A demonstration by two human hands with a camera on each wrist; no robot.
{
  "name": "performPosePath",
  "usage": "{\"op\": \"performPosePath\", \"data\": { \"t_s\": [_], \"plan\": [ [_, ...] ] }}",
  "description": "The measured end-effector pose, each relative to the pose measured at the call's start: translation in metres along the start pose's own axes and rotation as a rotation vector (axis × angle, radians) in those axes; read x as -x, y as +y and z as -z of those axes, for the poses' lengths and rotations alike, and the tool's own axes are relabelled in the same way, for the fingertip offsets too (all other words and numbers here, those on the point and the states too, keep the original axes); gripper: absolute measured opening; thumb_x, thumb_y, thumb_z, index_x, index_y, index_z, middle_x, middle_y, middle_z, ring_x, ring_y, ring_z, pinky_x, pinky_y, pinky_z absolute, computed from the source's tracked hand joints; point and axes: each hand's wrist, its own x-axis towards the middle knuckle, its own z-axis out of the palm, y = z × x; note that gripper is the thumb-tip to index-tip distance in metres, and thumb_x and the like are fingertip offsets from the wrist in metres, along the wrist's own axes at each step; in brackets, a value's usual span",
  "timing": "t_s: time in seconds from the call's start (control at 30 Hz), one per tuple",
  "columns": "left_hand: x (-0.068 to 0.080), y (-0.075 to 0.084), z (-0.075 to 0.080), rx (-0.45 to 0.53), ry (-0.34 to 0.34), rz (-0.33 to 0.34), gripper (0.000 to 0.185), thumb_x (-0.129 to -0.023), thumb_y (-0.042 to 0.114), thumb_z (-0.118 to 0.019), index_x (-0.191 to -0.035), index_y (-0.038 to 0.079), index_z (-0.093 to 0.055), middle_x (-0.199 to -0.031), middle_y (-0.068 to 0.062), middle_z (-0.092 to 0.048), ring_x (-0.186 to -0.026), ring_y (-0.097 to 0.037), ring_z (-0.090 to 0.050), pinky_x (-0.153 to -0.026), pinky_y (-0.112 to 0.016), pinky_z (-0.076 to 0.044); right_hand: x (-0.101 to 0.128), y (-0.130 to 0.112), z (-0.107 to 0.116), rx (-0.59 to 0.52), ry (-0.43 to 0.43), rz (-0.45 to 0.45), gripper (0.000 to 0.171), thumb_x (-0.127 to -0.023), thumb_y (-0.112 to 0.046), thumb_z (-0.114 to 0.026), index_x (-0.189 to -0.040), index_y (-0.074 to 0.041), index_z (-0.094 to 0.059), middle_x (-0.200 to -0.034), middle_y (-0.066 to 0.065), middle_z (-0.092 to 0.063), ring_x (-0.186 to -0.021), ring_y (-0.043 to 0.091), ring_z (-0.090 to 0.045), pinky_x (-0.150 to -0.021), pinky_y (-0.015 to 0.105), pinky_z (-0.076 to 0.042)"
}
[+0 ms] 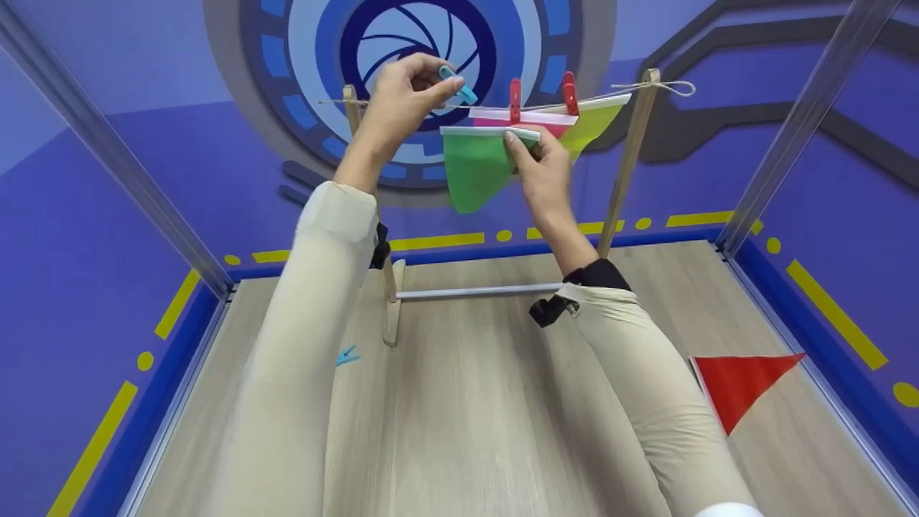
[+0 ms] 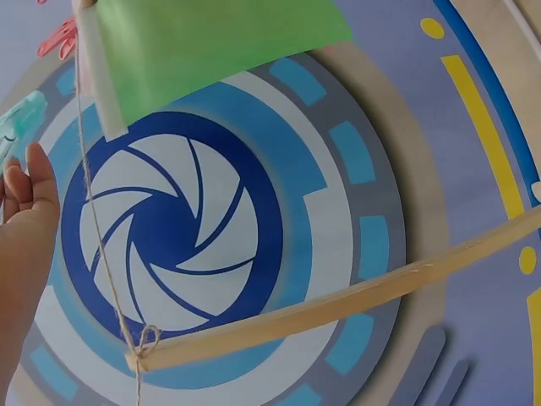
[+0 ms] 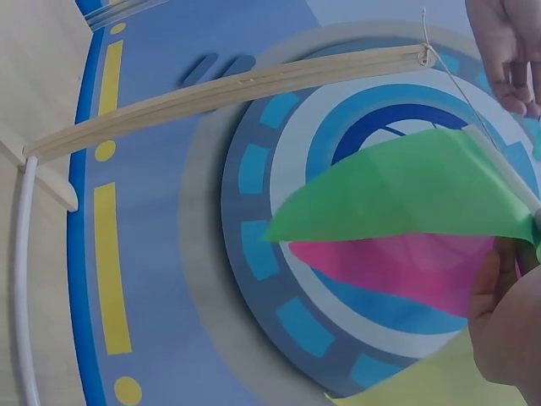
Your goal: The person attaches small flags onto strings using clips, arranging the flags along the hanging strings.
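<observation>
Head: left hand [image 1: 403,108], pinching one blue clothespin [image 1: 467,93], near the string [image 1: 454,107]; right hand [image 1: 547,179], gripping one green flag [image 1: 477,169] by its white top edge, before a pink flag [image 1: 558,130]; one red flag [image 1: 739,384], on the table [image 1: 459,402]. Left wrist: string, knotted to a wooden post [image 2: 338,298]. Right wrist: green flag, partly overlapping pink flag, right hand at its edge

The green flag [image 1: 475,170] and pink flag [image 3: 397,269] have white edges; one clothespin [image 1: 467,94] is light blue.
</observation>
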Motion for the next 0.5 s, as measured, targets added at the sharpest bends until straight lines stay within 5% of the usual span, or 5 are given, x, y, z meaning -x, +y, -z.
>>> {"op": "performPosePath", "data": {
  "t_s": [0.3,0.5],
  "plan": [
    [-0.002,-0.001,-0.009,-0.250,-0.003,-0.022,0.031,-0.102,0.029,-0.060,-0.123,0.008,-0.068,-0.114,-0.003,-0.068,-0.103,-0.011,-0.061,-0.089,-0.021,-0.048,0.007,0.005,-0.022,-0.057,0.014,-0.013,0.020,-0.099,-0.016,-0.069,-0.111,-0.001,-0.073,-0.100,0.011,-0.073,-0.083,0.017,-0.065,-0.071,0.027,-0.056],
    [-0.007,0.002,-0.009,-0.312,-0.003,-0.044,0.027,-0.101,0.025,-0.060,-0.119,0.007,-0.071,-0.114,-0.004,-0.073,-0.106,-0.011,-0.065,-0.093,-0.020,-0.049,0.009,0.008,-0.029,-0.087,0.009,-0.043,0.021,-0.102,-0.014,-0.064,-0.117,-0.001,-0.070,-0.107,0.013,-0.071,-0.091,0.019,-0.064,-0.078,0.029,-0.055]
  ]
}}
